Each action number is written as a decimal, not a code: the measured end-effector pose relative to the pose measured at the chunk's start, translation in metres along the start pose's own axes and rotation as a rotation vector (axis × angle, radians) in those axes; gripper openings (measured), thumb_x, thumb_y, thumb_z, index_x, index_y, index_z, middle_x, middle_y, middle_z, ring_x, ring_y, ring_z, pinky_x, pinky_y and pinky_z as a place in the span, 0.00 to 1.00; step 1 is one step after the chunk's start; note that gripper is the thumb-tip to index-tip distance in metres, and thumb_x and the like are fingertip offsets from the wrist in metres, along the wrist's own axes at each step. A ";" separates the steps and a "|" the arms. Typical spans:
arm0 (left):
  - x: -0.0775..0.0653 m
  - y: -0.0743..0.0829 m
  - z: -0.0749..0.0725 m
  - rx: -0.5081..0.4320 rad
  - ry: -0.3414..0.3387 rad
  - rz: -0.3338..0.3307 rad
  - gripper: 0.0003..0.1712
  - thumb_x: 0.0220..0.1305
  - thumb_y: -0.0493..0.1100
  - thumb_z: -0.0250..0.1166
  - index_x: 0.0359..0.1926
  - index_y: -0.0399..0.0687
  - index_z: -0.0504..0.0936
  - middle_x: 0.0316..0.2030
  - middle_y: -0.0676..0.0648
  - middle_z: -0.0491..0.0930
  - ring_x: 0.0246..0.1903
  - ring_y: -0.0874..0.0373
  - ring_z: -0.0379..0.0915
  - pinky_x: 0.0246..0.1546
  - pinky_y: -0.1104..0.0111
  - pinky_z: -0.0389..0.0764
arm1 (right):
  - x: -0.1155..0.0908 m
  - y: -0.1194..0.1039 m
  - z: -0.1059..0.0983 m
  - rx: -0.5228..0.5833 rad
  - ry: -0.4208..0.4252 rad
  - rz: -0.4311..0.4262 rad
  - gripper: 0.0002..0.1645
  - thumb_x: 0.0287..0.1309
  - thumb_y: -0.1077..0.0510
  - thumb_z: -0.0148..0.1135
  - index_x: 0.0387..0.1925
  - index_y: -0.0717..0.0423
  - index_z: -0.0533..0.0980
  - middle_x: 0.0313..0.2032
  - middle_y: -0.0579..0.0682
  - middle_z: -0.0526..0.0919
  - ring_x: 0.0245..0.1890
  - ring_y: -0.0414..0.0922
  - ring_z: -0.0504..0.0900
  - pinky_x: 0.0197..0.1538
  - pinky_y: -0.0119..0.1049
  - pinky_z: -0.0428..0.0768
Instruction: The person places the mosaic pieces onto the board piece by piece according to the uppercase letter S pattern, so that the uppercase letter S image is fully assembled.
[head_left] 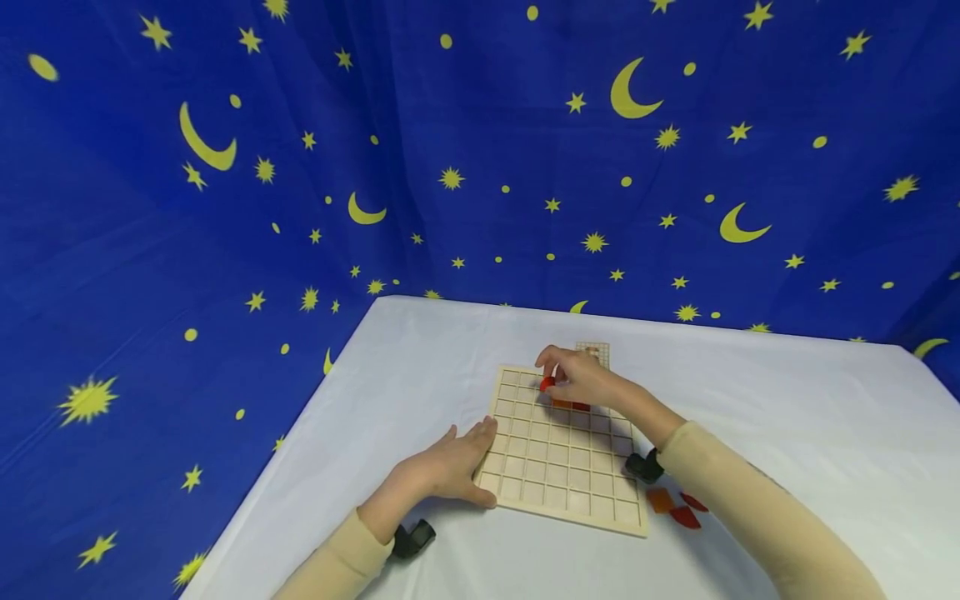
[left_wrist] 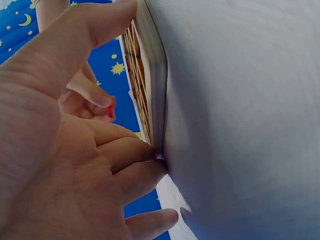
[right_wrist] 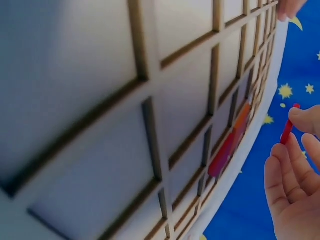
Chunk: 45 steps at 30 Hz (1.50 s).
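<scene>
A pale wooden grid board (head_left: 555, 454) lies on the white table. My right hand (head_left: 581, 379) is over its far part and pinches a thin red tile (right_wrist: 288, 129) between thumb and fingertips. Below that hand, an orange tile (head_left: 562, 403) and another red tile (head_left: 582, 407) sit side by side in the grid, partly covered in the head view. On the board's left side, my left hand (head_left: 450, 468) touches the edge with thumb and fingers spread. The left wrist view shows its thumb (left_wrist: 112, 22) and fingertips (left_wrist: 150, 170) right against the rim.
Right of the board lie an orange square tile (head_left: 660, 500) and two red curved tiles (head_left: 685, 517). Behind the board is a small gridded card (head_left: 602, 352), partly hidden by the right hand. Black wrist devices (head_left: 415, 540) sit at both wrists. A blue starry curtain (head_left: 480, 125) borders the table.
</scene>
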<state>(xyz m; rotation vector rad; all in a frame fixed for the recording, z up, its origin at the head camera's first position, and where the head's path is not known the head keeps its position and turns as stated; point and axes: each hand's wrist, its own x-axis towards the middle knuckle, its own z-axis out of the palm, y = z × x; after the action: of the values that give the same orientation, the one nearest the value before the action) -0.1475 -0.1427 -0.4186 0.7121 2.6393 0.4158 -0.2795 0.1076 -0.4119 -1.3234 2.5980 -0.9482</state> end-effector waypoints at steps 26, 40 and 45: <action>-0.001 0.002 -0.002 -0.001 0.000 -0.011 0.61 0.49 0.57 0.72 0.71 0.30 0.47 0.71 0.37 0.48 0.70 0.49 0.45 0.66 0.48 0.47 | 0.007 0.004 0.016 -0.047 -0.096 0.038 0.22 0.50 0.66 0.68 0.47 0.61 0.69 0.36 0.48 0.80 0.27 0.40 0.74 0.32 0.33 0.74; -0.002 0.002 -0.001 0.004 0.001 -0.006 0.61 0.50 0.57 0.72 0.71 0.30 0.48 0.70 0.37 0.49 0.70 0.50 0.45 0.66 0.48 0.48 | 0.004 0.004 0.019 -0.055 -0.087 0.039 0.26 0.51 0.65 0.68 0.51 0.62 0.68 0.36 0.48 0.80 0.27 0.38 0.73 0.34 0.35 0.75; -0.001 0.001 -0.001 0.017 0.002 -0.005 0.61 0.50 0.58 0.71 0.71 0.31 0.47 0.70 0.37 0.49 0.70 0.49 0.45 0.66 0.48 0.48 | 0.004 0.002 0.015 -0.026 -0.074 0.035 0.24 0.53 0.63 0.67 0.51 0.63 0.68 0.35 0.48 0.81 0.30 0.40 0.77 0.36 0.37 0.77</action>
<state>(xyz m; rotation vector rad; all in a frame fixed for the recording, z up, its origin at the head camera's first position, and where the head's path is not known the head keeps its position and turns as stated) -0.1465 -0.1426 -0.4170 0.7111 2.6487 0.3941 -0.2790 0.0984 -0.4243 -1.2894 2.5781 -0.8467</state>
